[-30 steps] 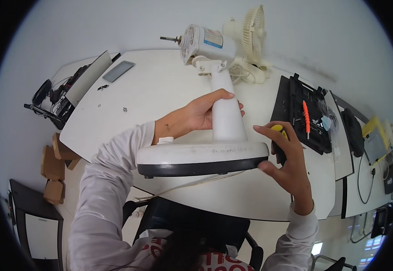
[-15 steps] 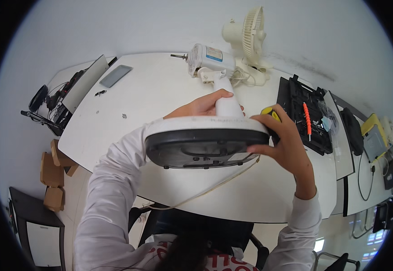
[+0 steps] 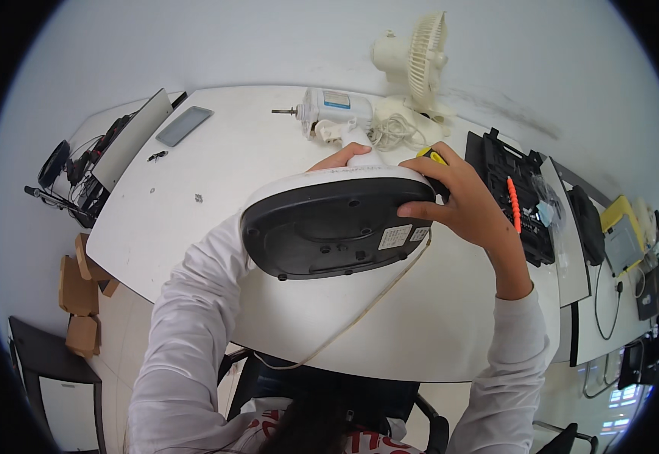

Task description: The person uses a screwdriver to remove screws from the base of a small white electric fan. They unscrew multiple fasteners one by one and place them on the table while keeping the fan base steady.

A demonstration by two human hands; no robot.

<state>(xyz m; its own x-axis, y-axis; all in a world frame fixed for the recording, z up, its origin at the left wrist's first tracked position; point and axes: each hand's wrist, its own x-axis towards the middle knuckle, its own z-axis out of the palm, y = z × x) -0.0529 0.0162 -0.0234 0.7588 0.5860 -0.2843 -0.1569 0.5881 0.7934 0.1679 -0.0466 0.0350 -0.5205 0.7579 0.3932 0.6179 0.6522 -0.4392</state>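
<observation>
A partly dismantled white desk fan [image 3: 299, 219] is tilted over the table, its black underside with two white labels facing me. Behind the base, the white motor housing [image 3: 337, 107] with a bare metal shaft points left. My left hand [image 3: 342, 157] is closed round the fan's neck, with most of its fingers hidden. My right hand [image 3: 462, 193] grips the base's right edge, thumb on the underside. A yellow-and-black tool handle [image 3: 435, 156] is tucked in that same hand; its far end is hidden. The power cord [image 3: 363, 309] trails from the base over the table's front edge.
A cream fan with a grille [image 3: 428, 60] stands at the back. A black tool case [image 3: 496, 163] with an orange-handled screwdriver [image 3: 512, 198] lies right. A grey tray [image 3: 185, 125], small black parts [image 3: 158, 156] and a small metal piece [image 3: 198, 198] lie left.
The fan has tipped further back, so its underside shows more fully and the motor housing sits lower and more to the left. Both hands have moved with it, keeping their hold.
</observation>
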